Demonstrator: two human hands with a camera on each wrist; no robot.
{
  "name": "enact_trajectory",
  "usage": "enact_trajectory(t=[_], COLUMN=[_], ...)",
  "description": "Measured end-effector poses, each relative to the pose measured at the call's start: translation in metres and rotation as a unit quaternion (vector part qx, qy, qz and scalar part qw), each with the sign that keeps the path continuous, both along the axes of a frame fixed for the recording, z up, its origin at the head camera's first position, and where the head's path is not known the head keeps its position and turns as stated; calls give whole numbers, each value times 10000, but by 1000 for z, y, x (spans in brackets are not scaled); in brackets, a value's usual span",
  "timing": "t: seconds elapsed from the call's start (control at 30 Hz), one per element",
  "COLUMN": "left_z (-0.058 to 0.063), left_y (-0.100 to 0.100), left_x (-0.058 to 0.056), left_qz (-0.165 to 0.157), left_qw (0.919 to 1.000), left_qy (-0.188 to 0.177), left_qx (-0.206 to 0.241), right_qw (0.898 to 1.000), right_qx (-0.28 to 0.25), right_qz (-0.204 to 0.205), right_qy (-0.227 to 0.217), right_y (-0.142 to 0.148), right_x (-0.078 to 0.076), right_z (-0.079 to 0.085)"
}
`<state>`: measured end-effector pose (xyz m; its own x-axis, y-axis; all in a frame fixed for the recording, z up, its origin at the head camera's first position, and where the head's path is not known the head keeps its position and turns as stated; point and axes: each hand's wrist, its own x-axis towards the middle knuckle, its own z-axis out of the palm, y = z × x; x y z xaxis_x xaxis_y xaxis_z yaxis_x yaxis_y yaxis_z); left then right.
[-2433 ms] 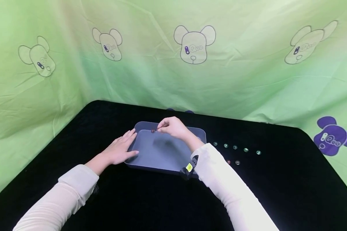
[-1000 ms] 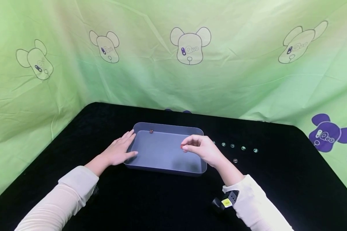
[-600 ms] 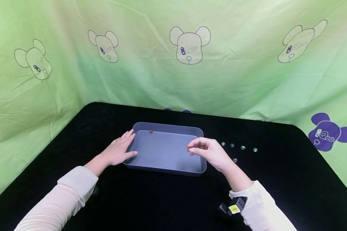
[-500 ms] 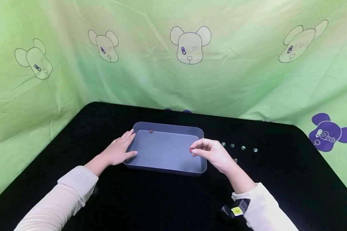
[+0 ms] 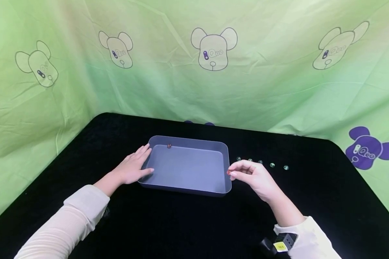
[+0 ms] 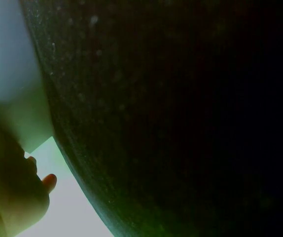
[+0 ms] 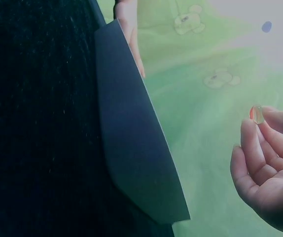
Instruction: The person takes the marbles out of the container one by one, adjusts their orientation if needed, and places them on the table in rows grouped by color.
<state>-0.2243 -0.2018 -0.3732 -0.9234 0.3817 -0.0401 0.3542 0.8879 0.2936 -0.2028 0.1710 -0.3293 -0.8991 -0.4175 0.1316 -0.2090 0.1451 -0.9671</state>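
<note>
In the head view my right hand (image 5: 257,180) pinches a small glass marble (image 5: 228,173) between thumb and fingertips at the right rim of a grey tray (image 5: 188,172). The right wrist view shows this marble (image 7: 256,114) as clear with red in it, raised beside the tray wall (image 7: 131,128). My left hand (image 5: 133,168) lies with straight fingers along the tray's left rim, thumb reaching over the inside. One brownish-red marble (image 5: 169,146) rests in the tray by its far wall. The left wrist view is mostly dark, with part of the hand (image 6: 18,192) at lower left.
Several clear and greenish marbles, among them a green one (image 5: 272,165) and the rightmost one (image 5: 286,167), form a row on the black table (image 5: 181,226) right of the tray. Behind the table hangs a green printed curtain (image 5: 168,90).
My right hand has come from the tray's far side, across it, to the right rim, carrying the red marble. It now covers a clear marble seen on the table before. The left hand stays put.
</note>
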Motion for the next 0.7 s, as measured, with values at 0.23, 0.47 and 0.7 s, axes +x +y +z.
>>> enact_trajectory(t=[0.23, 0.47, 0.7], left_z=[-1, -1, 0], left_y=[-1, -1, 1], left_x=[0, -1, 0], left_qz=[0, 13, 19], left_qw=[10000, 10000, 10000], left_qy=[-13, -26, 12], left_qx=[-14, -34, -4], right_qw=[9999, 9997, 9989], right_qx=[-106, -134, -337], right_qz=[-56, -171, -282], right_qy=[37, 128, 173], right_y=[14, 27, 43], right_x=[5, 12, 17], right_z=[-3, -8, -15])
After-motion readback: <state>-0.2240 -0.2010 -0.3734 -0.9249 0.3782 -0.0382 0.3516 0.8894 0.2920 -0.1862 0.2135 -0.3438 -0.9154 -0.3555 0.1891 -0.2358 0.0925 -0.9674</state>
